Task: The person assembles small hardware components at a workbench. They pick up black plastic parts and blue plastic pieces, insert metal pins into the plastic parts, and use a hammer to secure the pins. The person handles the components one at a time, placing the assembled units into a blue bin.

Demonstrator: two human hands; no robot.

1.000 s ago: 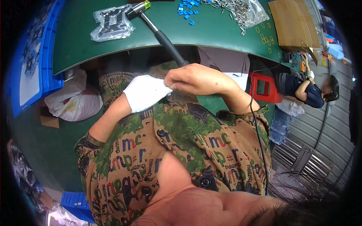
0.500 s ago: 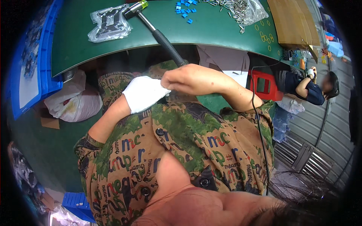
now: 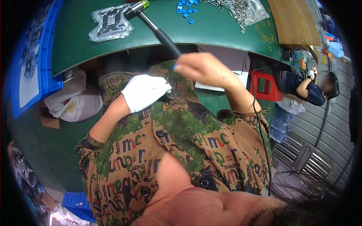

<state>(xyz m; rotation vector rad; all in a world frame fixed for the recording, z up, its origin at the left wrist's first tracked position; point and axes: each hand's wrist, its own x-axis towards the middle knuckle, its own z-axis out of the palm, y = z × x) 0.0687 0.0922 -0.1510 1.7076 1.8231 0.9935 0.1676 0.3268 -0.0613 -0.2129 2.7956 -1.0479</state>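
Observation:
My left hand [image 3: 145, 92], in a white glove, is curled closed in front of my belly. A dark bit shows below its fingers, but what it holds is hidden. My bare right hand [image 3: 201, 69] is raised beside it, apart from the glove, near the table's front edge. At its pinched fingertips a small blue plastic piece [image 3: 175, 66] shows. Just beyond that hand lies a hammer [image 3: 160, 35], with a yellow-green face and black grip, its handle reaching out over the table edge.
On the green table [image 3: 218, 37] are a clear bag of black parts [image 3: 112, 23], small blue pieces [image 3: 186, 10], metal pins [image 3: 236, 15], yellow rings [image 3: 267, 37] and a cardboard box [image 3: 294, 22]. A blue crate [image 3: 47, 71] stands left, a red stool [image 3: 266, 86] right. Another person [image 3: 309, 84] sits far right.
My right hand has moved away from the gloved left hand, up and to the right, and a blue piece now shows at its fingertips. The left hand has stayed nearly in place.

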